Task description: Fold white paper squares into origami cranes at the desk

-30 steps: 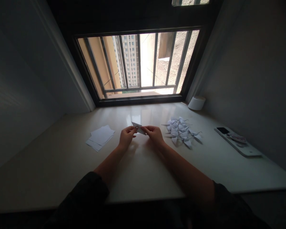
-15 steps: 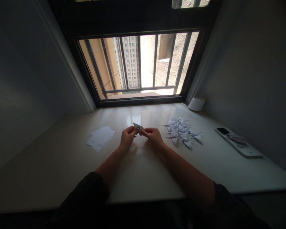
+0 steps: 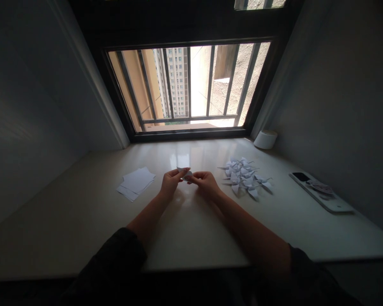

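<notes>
Between my two hands is a small folded piece of white paper [image 3: 187, 174], held just above the sill. My left hand [image 3: 171, 182] pinches its left side, with the thumb lying across the paper. The fingers of my right hand [image 3: 205, 182] are closed on its right side. Parts of the paper are hidden under my fingertips. To the right of my right hand lies a pile of several folded white paper cranes [image 3: 242, 175]. Flat sheets of white paper [image 3: 137, 182] lie overlapping to the left of my left hand.
All this rests on a pale, glossy windowsill [image 3: 185, 238]. A phone [image 3: 321, 193] in a light case lies at the right, near the wall. A white rounded object [image 3: 265, 139] stands in the back right corner. Behind is a dark-framed window [image 3: 191, 135] with bars outside.
My left thumb has moved over the folded paper, which now looks lower and flatter between my fingers. The whole view has shifted slightly. Cranes and loose sheets lie as before.
</notes>
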{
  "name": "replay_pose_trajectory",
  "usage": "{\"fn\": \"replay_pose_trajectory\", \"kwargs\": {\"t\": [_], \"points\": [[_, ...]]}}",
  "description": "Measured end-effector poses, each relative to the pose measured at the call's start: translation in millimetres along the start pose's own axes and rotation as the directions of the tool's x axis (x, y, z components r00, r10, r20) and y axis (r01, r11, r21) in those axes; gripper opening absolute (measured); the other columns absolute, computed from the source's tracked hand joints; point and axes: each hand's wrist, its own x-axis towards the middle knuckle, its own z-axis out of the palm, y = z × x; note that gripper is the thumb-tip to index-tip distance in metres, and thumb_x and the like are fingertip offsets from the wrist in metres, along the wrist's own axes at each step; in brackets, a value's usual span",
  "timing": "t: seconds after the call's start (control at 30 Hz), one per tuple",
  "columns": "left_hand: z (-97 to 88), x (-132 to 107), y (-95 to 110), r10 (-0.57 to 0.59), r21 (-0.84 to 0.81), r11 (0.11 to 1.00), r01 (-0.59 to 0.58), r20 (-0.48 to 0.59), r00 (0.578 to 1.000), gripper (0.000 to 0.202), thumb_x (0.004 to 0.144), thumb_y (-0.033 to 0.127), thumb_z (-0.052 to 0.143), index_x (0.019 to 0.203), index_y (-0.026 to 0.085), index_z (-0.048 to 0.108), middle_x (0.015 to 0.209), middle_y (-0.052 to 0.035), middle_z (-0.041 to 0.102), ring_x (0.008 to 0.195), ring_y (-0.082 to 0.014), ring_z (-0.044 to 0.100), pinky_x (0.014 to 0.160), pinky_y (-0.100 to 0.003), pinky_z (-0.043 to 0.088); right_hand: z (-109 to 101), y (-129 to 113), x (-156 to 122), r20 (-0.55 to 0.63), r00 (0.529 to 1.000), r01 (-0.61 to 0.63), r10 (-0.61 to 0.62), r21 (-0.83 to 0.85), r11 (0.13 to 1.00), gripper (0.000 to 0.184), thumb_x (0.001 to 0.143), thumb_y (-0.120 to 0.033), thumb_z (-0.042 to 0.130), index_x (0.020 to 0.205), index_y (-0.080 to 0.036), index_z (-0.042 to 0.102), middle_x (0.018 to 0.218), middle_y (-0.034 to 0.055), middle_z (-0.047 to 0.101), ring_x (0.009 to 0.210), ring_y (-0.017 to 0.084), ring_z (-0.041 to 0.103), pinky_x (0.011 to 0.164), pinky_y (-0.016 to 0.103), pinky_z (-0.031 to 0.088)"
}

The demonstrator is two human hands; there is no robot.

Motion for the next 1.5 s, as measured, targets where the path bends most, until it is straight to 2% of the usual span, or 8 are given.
{"fn": "replay_pose_trajectory", "kwargs": {"t": [0.23,0.33,0.43,0.5,0.7,0.97,1.2,1.5], "points": [[-16.0,10.0,7.8,-0.116,-0.1,0.989,0.109,-0.073,0.991,0.047,0.061,0.051,0.071,0.096,0.02,0.072,0.097,-0.0087,0.067,0.087,-0.0193,0.058,0.07,-0.026,0.04,-3.2,6.3,2.5,-0.019,0.999,-0.032,0.031,-0.054,0.998,0.036,0.062,-0.05,0.07,0.071,-0.015,0.073,0.066,0.0067,0.071,0.065,0.019,0.063,0.067,0.029,0.045],[-32.9,19.9,14.4,-0.105,-0.187,0.98,0.061,-0.234,0.966,0.049,0.061,0.055,0.069,0.099,0.023,0.07,0.107,-0.008,0.064,0.089,-0.0175,0.057,0.071,-0.025,0.041,-6.1,9.9,3.5,-0.048,0.998,-0.044,0.042,-0.05,0.998,0.034,0.061,-0.049,0.071,0.068,-0.015,0.073,0.065,0.0066,0.07,0.064,0.019,0.063,0.066,0.029,0.045],[-40.7,24.3,17.9,0.006,-0.109,0.993,-0.046,-0.343,0.939,0.052,0.06,0.055,0.07,0.098,0.021,0.07,0.103,-0.0094,0.066,0.088,-0.0176,0.058,0.071,-0.025,0.041,-7.9,9.9,3.5,-0.081,0.996,-0.031,0.029,-0.024,0.999,0.032,0.061,-0.047,0.071,0.067,-0.016,0.072,0.064,0.0057,0.07,0.063,0.018,0.063,0.066,0.029,0.044],[-36.8,21.7,17.8,0.049,-0.058,0.996,-0.07,-0.305,0.951,0.051,0.06,0.055,0.07,0.099,0.02,0.07,0.099,-0.0096,0.067,0.086,-0.0179,0.058,0.071,-0.026,0.041,-7.8,8.4,2.7,-0.094,0.995,-0.019,0.017,-0.014,1.0,0.033,0.061,-0.048,0.071,0.068,-0.015,0.072,0.063,0.0054,0.07,0.061,0.018,0.063,0.065,0.029,0.044],[-10.8,5.2,11.5,0.039,0.038,0.999,-0.039,0.006,0.999,0.045,0.061,0.051,0.072,0.093,0.019,0.073,0.092,-0.0094,0.07,0.085,-0.0211,0.061,0.073,-0.029,0.042,-4.6,5.9,0.4,-0.091,0.996,0.004,-0.011,-0.075,0.997,0.036,0.064,-0.05,0.068,0.069,-0.015,0.073,0.067,0.0066,0.071,0.064,0.019,0.063,0.068,0.029,0.044],[-8.5,4.1,3.4,-0.136,-0.072,0.989,0.131,-0.076,0.988,0.044,0.064,0.054,0.067,0.089,0.019,0.073,0.084,-0.0075,0.07,0.077,-0.0194,0.061,0.069,-0.029,0.041,2.7,4.3,1.2,-0.011,1.0,-0.006,0.005,-0.083,0.997,0.035,0.064,-0.05,0.069,0.07,-0.016,0.073,0.065,0.0053,0.071,0.061,0.018,0.062,0.063,0.027,0.044],[-9.9,4.7,2.1,-0.176,-0.096,0.982,0.165,-0.124,0.977,0.048,0.061,0.056,0.068,0.087,0.016,0.072,0.084,-0.0097,0.07,0.081,-0.0222,0.062,0.072,-0.032,0.043,4.9,3.1,-0.2,0.034,0.999,-0.022,0.025,-0.082,0.996,0.035,0.063,-0.05,0.07,0.07,-0.015,0.073,0.064,0.0057,0.07,0.062,0.018,0.062,0.063,0.027,0.045],[-5.4,4.6,-1.0,-0.127,-0.04,0.991,0.129,0.046,0.991,0.049,0.058,0.054,0.073,0.086,0.014,0.072,0.083,-0.0105,0.07,0.077,-0.0203,0.062,0.074,-0.032,0.045,4.9,8.3,1.3,-0.059,0.997,-0.042,0.046,0.063,0.997,0.042,0.06,-0.055,0.069,0.071,-0.015,0.073,0.068,0.0066,0.071,0.067,0.02,0.064,0.068,0.029,0.047]]}}
